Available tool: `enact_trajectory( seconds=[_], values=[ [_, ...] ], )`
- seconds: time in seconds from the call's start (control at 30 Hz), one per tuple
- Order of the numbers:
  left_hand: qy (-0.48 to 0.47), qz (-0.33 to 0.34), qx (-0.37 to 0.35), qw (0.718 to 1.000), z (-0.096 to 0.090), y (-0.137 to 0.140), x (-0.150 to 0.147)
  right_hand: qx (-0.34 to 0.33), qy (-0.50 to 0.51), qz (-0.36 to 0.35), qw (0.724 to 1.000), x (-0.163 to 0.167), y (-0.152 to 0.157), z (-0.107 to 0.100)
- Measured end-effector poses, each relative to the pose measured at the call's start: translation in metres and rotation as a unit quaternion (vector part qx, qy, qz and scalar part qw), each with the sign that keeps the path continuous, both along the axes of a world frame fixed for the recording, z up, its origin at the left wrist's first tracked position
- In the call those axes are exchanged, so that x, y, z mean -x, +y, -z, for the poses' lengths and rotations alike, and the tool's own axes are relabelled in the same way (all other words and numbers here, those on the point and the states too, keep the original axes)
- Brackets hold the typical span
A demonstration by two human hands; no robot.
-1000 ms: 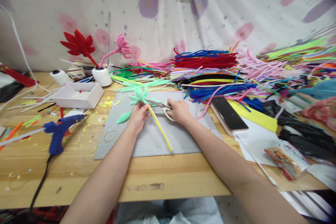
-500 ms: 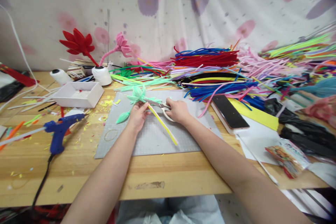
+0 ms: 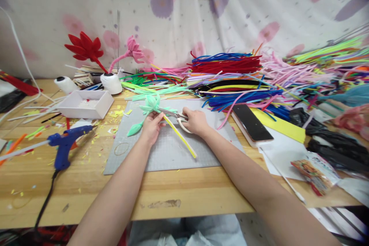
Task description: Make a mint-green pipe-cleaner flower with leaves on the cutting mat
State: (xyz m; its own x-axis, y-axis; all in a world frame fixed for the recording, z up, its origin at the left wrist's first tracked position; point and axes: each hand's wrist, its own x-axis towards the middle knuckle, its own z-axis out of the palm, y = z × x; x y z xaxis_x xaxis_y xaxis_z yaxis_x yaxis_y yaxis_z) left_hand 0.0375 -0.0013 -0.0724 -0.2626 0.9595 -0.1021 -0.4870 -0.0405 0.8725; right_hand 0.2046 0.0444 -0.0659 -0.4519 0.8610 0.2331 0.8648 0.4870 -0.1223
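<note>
My left hand [image 3: 152, 126] pinches one end of a yellow and white pair of pipe cleaners [image 3: 182, 137], whose free ends slant down to the right. My right hand [image 3: 196, 121] is closed around the white handles of the scissors [image 3: 182, 119]. The blades point left and lie across the pipe cleaners close to my left fingertips. Just beyond my left hand sits a mint-green pipe-cleaner flower [image 3: 152, 103]. A mint-green petal [image 3: 135, 128] lies left of that hand on the grey cutting mat [image 3: 164, 157]. My fingertips partly hide the pinched end.
A blue glue gun [image 3: 63, 147] with a black cord lies at left, near a white box [image 3: 99, 109]. Red [image 3: 85, 48] and pink flowers [image 3: 134, 50] stand behind. Bundles of pipe cleaners [image 3: 227, 63] line the back. A phone [image 3: 253, 123] and snack packet [image 3: 315, 173] are at right.
The free ends of the pipe cleaners have swung slightly to the right. Both hands and the scissors stay nearly in place.
</note>
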Motion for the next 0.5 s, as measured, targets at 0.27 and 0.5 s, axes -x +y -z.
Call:
enact_trajectory(
  seconds=[0.27,0.5],
  values=[
    [0.006,-0.002,0.0,1.0,0.0023,0.001,-0.0001,-0.002,-0.009,0.003,1.0,0.0005,-0.0006,-0.0017],
    [0.007,-0.003,-0.004,1.0,0.003,0.001,0.0006,-0.013,0.003,0.0,1.0,-0.0021,0.0011,-0.0009]
  ],
)
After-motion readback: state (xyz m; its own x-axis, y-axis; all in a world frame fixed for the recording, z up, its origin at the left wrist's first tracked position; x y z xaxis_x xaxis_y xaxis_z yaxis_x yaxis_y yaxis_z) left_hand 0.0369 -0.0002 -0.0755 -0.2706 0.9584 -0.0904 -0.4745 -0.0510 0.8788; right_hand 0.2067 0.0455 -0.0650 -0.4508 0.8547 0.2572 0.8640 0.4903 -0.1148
